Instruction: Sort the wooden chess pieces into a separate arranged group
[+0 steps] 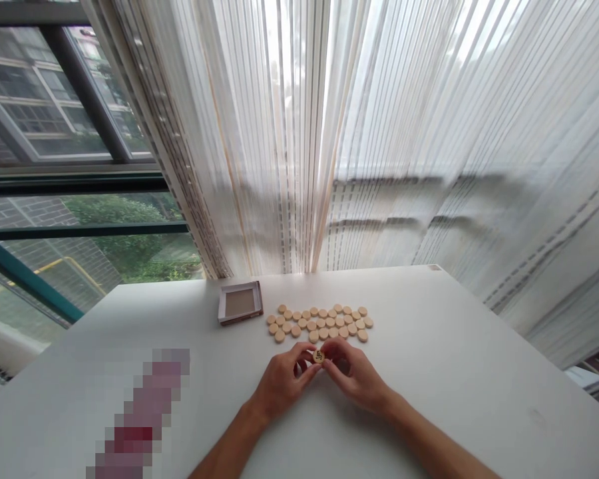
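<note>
Between my fingertips is a round wooden Chinese chess piece, its face with a dark character turned toward me. My left hand pinches it from the left, thumb and fingers closed on its edge. From the right, my right hand grips the same piece in a like pinch. Just beyond my hands lie several plain pale wooden discs, spread flat in loose rows, with no markings showing on their upper sides.
An open shallow box sits at the back left of the white table. A pixelated pinkish strip covers part of the left side. Striped sheer curtains hang behind the table's far edge, with a window on the left.
</note>
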A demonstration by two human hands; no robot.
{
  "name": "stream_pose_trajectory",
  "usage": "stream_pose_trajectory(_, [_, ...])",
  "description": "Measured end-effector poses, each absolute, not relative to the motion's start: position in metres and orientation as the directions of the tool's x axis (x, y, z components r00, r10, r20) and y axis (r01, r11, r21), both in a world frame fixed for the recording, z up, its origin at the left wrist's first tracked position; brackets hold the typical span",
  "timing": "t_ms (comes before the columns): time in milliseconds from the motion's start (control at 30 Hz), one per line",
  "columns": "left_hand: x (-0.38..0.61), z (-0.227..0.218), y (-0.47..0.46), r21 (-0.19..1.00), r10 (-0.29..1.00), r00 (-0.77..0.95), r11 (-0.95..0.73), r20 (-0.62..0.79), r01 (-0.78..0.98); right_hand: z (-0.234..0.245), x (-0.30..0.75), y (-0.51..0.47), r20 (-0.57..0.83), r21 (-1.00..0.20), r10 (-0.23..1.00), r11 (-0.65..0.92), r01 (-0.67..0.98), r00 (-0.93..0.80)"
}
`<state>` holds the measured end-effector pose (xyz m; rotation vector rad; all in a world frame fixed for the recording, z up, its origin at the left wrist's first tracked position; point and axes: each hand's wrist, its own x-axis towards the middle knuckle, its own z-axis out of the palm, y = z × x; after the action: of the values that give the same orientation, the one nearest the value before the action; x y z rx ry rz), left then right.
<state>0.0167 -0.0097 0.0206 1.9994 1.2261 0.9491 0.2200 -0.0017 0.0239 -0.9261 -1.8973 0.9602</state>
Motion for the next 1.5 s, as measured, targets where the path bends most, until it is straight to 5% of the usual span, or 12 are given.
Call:
stream_pose_trajectory(900, [0.020, 0.023, -0.014, 0.753, 0.875, 0.385, -0.460, 0.294, 0.471, 0.015, 0.217, 0.002, 0.252, -0.880, 0.893, 0.372, 0.295, -0.374])
stream_pose_trajectory(1500, [0.019, 0.023, -0.011, 0.836, 0.899, 0.357, -0.389, 0.252, 0.388, 0.026, 0.219, -0.002, 0.324, -0.853, 0.844, 0.456, 0.255, -0.427])
